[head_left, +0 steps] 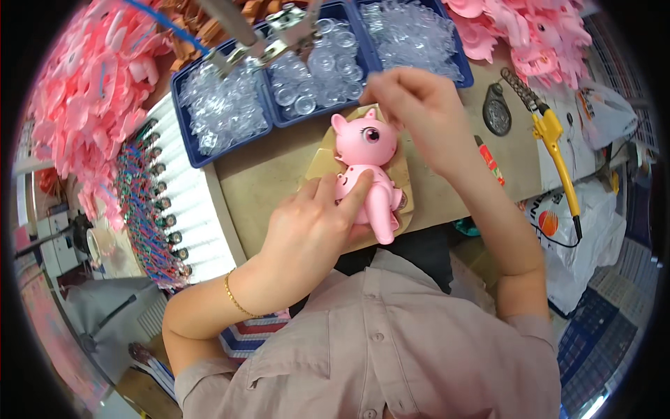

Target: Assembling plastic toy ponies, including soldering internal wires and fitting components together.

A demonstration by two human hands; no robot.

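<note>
A pink toy unicorn point(380, 202) with a large painted eye lies on a yellowish block point(319, 159) in the middle of the bench. My left hand point(310, 216) holds its body down against the block, thumb and fingers resting across the torso. Just above and to the right of the toy's head is my right hand point(422, 105), its fingers curled together. The fingertips are slightly blurred, and whatever they may hold cannot be made out. Behind the block, blue bins point(273, 124) contain many small clear plastic round parts point(306, 105).
Pink molded parts point(98, 91) are heaped at the left, with more pink parts point(537, 38) at the far right. Bundled colored wires point(150, 202) lie beside a white ridged tray point(199, 202). A metal fixture point(289, 28) overhangs the bins. A yellow-handled tool point(555, 143) hangs at the right.
</note>
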